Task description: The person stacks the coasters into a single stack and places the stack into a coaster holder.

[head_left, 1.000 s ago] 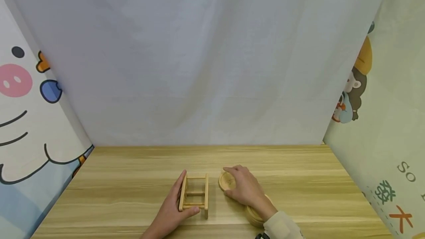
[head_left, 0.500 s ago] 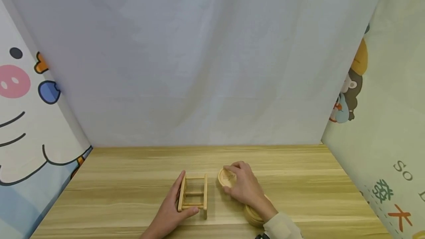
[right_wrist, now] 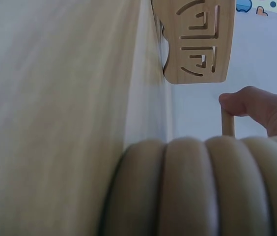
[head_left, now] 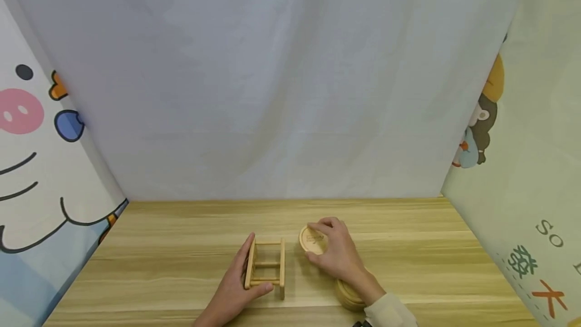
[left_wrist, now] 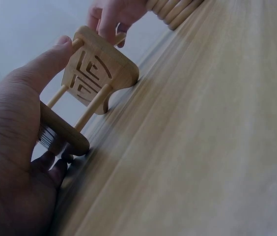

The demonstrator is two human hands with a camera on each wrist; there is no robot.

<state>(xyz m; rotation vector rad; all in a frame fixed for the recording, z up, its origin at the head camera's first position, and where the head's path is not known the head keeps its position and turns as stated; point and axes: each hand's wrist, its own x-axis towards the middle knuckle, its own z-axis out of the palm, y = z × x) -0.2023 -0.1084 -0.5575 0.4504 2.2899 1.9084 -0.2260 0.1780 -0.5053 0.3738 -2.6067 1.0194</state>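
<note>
While the left hand is gripping the wooden rack on the table, the right hand is pinching one coaster in the air beside it, near the coaster stack, seemingly a carrying step, the next move calling for a level hold.

One left hand, one right hand, one wooden rack, one separate coaster, one stack of at least five more coasters, one counter
</note>
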